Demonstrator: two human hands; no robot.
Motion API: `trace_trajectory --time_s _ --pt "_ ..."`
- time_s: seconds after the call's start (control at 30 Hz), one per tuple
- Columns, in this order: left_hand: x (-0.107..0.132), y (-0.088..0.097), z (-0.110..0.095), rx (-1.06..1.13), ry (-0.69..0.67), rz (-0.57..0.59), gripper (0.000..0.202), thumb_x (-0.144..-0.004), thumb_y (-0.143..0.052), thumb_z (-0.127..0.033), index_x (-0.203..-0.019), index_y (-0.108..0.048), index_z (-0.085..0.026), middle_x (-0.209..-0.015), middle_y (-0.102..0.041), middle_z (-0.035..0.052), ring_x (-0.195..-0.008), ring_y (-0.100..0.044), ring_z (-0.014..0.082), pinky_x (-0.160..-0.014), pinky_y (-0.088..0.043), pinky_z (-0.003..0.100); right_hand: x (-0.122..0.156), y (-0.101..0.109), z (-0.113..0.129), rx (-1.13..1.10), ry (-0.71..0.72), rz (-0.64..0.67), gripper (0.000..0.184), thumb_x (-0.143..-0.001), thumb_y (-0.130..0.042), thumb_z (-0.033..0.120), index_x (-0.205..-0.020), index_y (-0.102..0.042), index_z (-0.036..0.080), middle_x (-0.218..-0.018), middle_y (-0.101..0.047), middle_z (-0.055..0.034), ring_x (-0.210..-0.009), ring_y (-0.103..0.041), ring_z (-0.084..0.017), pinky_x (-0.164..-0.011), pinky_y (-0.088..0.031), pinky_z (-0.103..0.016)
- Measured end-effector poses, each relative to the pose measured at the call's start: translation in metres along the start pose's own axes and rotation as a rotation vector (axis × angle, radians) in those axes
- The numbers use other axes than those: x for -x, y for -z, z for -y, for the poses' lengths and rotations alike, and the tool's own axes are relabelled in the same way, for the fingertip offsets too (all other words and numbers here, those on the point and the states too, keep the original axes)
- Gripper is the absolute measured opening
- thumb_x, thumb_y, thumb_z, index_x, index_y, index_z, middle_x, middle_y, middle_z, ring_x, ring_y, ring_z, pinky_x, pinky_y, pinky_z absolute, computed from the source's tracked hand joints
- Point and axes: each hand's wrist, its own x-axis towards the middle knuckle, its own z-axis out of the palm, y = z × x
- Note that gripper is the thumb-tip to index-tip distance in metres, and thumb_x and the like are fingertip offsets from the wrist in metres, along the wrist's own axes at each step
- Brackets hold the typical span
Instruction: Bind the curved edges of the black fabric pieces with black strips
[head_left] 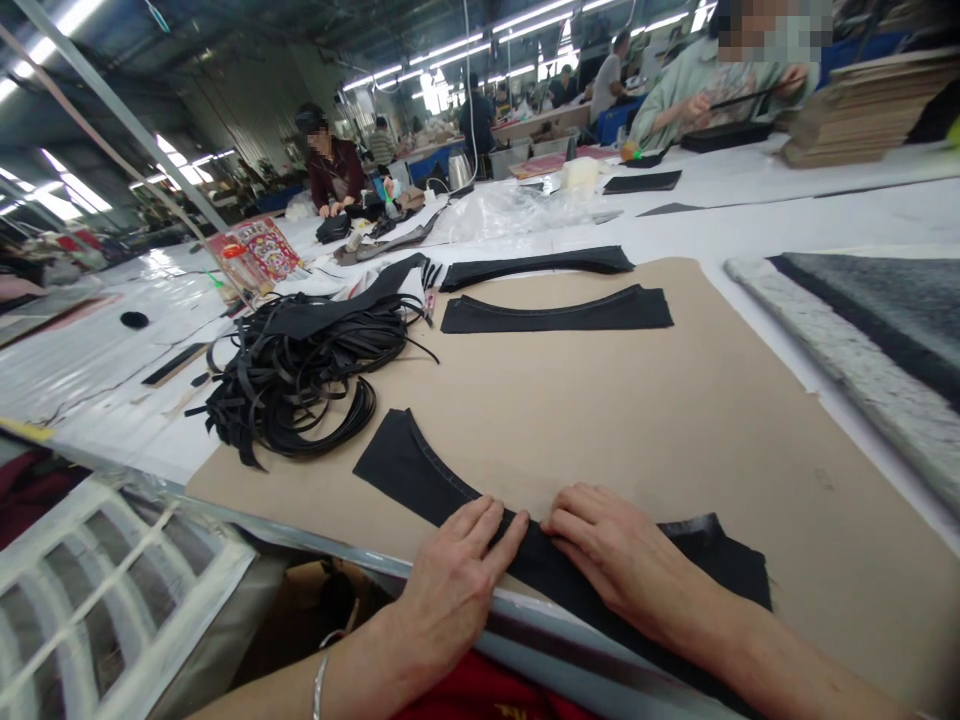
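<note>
A curved black fabric piece [409, 465] lies on the brown cardboard sheet [637, 410] at the near table edge. My left hand [457, 575] rests flat on its middle, fingers stretched out and together. My right hand [607, 550] presses down on the same piece just to the right, fingers bent slightly, fingertips almost meeting the left hand's. Neither hand grips anything. Two more curved black pieces [555, 312] lie farther back on the cardboard.
A tangled pile of black strips [307, 375] sits to the left. Grey felt [877, 330] lies at the right. A white crate [97, 590] stands below the table's left edge. Other people work at the far side, beside stacked boards [862, 110].
</note>
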Motion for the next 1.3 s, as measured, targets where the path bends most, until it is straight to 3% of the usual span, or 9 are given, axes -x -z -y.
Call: trace_trajectory --time_s 0.2,0.5,0.77,0.9,1.0,1.1,1.17,1.23,1.3 --pt "0.014 -0.005 0.006 0.068 0.035 0.018 0.062 -0.086 -0.035 -0.002 -0.145 -0.027 -0.015 -0.143 -0.046 0.0112 -0.134 -0.039 0.02 -0.111 -0.037 0.043 0.001 0.0 0.003 0.056 0.006 0.005 0.019 -0.093 -0.04 0.013 -0.09 -0.058 0.02 -0.09 -0.056 -0.004 -0.084 -0.049 -0.018 -0.079 -0.041 -0.037" --pt "-0.002 0.009 0.01 0.244 0.112 -0.107 0.033 -0.094 -0.042 -0.018 -0.125 -0.053 -0.022 -0.117 -0.064 0.0055 -0.114 -0.056 0.0149 -0.112 -0.035 0.045 -0.002 -0.008 0.011 0.044 -0.058 -0.024 0.016 -0.091 -0.043 0.012 -0.095 -0.057 0.02 -0.094 -0.056 -0.0051 -0.088 -0.049 -0.021 -0.083 -0.042 -0.042" --pt "0.016 0.01 0.006 0.136 0.075 -0.038 0.043 -0.095 -0.045 -0.028 -0.136 -0.042 -0.017 -0.138 -0.052 0.0081 -0.133 -0.041 0.0194 -0.114 -0.033 0.045 0.0 -0.025 0.008 0.056 -0.005 -0.116 0.019 -0.091 -0.041 0.011 -0.09 -0.057 0.021 -0.088 -0.056 -0.004 -0.081 -0.05 -0.021 -0.077 -0.04 -0.04" --pt "0.013 0.013 0.017 0.195 0.03 -0.012 0.038 -0.096 -0.043 -0.028 -0.133 -0.046 -0.019 -0.136 -0.054 0.0069 -0.132 -0.042 0.0178 -0.117 -0.024 0.048 -0.002 -0.032 0.007 0.089 0.003 -0.159 0.016 -0.09 -0.045 0.01 -0.09 -0.056 0.023 -0.088 -0.056 -0.0026 -0.078 -0.051 -0.02 -0.074 -0.037 -0.037" --pt "0.006 0.014 0.028 0.27 0.046 -0.072 0.031 -0.093 -0.048 -0.026 -0.123 -0.054 -0.021 -0.13 -0.059 0.0048 -0.128 -0.047 0.0174 -0.118 -0.022 0.048 -0.009 -0.034 0.011 0.142 -0.005 -0.194 0.016 -0.089 -0.046 0.01 -0.09 -0.055 0.023 -0.087 -0.056 -0.0019 -0.076 -0.051 -0.02 -0.073 -0.035 -0.036" --pt "-0.001 0.013 0.043 0.333 0.195 -0.232 0.021 -0.09 -0.054 -0.024 -0.109 -0.063 -0.021 -0.123 -0.063 0.0037 -0.123 -0.051 0.0172 -0.114 -0.033 0.042 -0.017 -0.033 0.018 0.188 0.01 -0.219 0.016 -0.088 -0.047 0.008 -0.086 -0.054 0.022 -0.083 -0.056 -0.0016 -0.072 -0.051 -0.02 -0.071 -0.034 -0.035" --pt "-0.005 0.012 0.056 0.3 0.327 -0.304 0.026 -0.09 -0.054 -0.022 -0.115 -0.062 -0.02 -0.128 -0.059 0.006 -0.123 -0.05 0.0181 -0.11 -0.038 0.041 -0.02 -0.031 0.021 0.206 0.025 -0.243 0.016 -0.088 -0.047 0.007 -0.084 -0.053 0.022 -0.08 -0.055 -0.0013 -0.07 -0.05 -0.02 -0.069 -0.033 -0.034" --pt "-0.008 0.01 0.068 0.211 0.383 -0.279 0.033 -0.091 -0.051 -0.022 -0.124 -0.057 -0.02 -0.132 -0.057 0.0074 -0.126 -0.048 0.0206 -0.11 -0.038 0.045 -0.02 -0.031 0.022 0.215 0.023 -0.263 0.016 -0.087 -0.047 0.007 -0.083 -0.052 0.022 -0.079 -0.054 -0.0009 -0.068 -0.049 -0.02 -0.068 -0.032 -0.034" --pt "-0.008 0.008 0.077 0.122 0.343 -0.188 0.034 -0.093 -0.048 -0.025 -0.127 -0.055 -0.02 -0.133 -0.056 0.0066 -0.13 -0.044 0.0232 -0.112 -0.033 0.05 -0.02 -0.032 0.022 0.216 0.016 -0.26 0.016 -0.087 -0.048 0.007 -0.083 -0.052 0.022 -0.079 -0.054 -0.0007 -0.068 -0.048 -0.019 -0.069 -0.031 -0.034"
